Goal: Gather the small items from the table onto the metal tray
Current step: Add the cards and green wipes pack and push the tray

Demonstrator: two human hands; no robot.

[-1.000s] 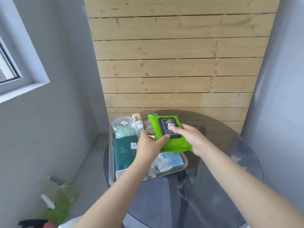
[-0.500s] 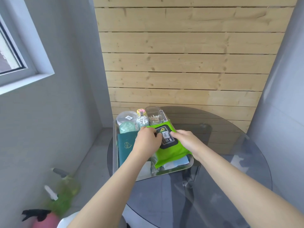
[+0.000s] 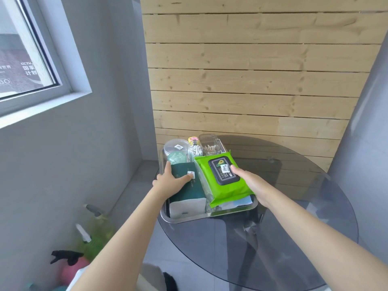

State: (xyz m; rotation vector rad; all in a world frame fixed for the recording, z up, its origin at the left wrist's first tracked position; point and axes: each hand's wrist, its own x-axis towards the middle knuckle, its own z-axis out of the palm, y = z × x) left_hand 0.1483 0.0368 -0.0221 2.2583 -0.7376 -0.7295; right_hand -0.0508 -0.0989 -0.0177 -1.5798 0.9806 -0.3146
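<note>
metal tray (image 3: pixel 189 219): set at the left edge of the round glass table (image 3: pixel 294 227).
left hand (image 3: pixel 170 181): laid flat, fingers spread, on the dark green tissue pack (image 3: pixel 189 194) in the tray.
right hand (image 3: pixel 249 181): green wipes pack (image 3: pixel 226 190) gripped at its right edge, thumb on the lid, fingers hidden.
wipes location: the tray's right half, laid over other packets.

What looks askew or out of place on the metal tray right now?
Only the green wipes pack: it lies slanted on top of a pale blue packet instead of flat in the metal tray, with the right hand gripping its edge. Nothing looks spilled or damaged.
</note>
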